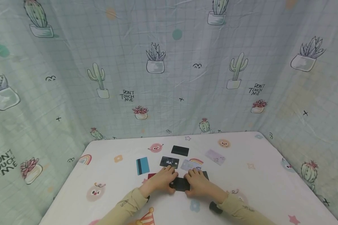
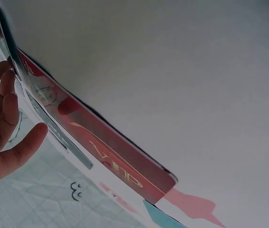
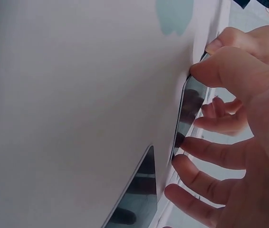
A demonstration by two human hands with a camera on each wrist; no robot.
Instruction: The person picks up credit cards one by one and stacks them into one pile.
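A flat black card is held directly between the left hand and the right hand, so neither hand is nearer to it. Its long axis is laid crosswise, from the left fingers to the right fingers, and each short end is covered by a hand. Whether one card or several are held together cannot be told.

Both hands are angled inward from their forearms. The near edge of the card is met by the right thumb and the far edge by right fingertips; by these the card is pinched, with the remaining right fingers spread loosely. The near left corner is gripped by the left thumb, with the left fingers bent over the far side; their exact contact is partly hidden.

Just left of the left fingers, a red card is partly covered by that hand. Just right of the right fingertips, a dark card is partly covered too. Beyond the left fingertips, a black VIP card is seen, with a blue card farther left. Beyond the right fingertips, a pale card is placed, with a lilac card farther out to the right. Farthest ahead, between both hands' lines, another black card is laid on the white table.
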